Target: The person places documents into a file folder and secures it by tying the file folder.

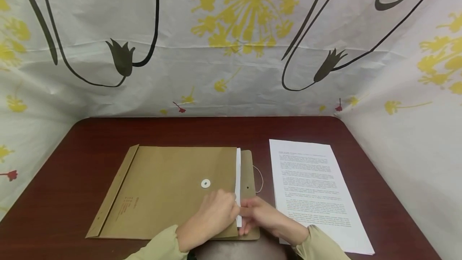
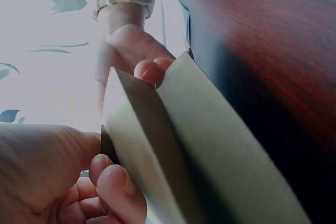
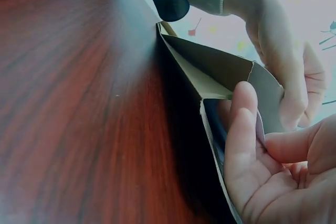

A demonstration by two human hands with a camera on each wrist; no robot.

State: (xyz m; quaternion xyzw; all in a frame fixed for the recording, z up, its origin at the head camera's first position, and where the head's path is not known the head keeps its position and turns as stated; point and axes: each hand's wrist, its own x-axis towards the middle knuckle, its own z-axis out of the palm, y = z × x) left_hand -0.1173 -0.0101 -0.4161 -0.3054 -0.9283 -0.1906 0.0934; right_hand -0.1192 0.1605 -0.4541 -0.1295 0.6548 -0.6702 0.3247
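Note:
A brown paper document envelope (image 1: 169, 171) lies sideways on the table, its mouth toward the right. White paper (image 1: 238, 171) sticks out of the mouth as a narrow strip, above the unfolded flap (image 1: 247, 163). My left hand (image 1: 216, 212) pinches the envelope's upper panel at the near end of the mouth; the left wrist view shows the panel (image 2: 139, 129) lifted and the side fold spread. My right hand (image 1: 265, 216) is at the mouth, thumb and fingers pinching the edge of the paper (image 3: 260, 128). Its fingertips partly hide inside the envelope.
A stack of printed sheets (image 1: 310, 187) lies to the right of the envelope. A white button (image 1: 205, 183) sits on the envelope, and a thin string (image 1: 261, 177) loops from the flap. Behind the dark red table (image 1: 202, 129) hangs a patterned white cloth (image 1: 173, 19).

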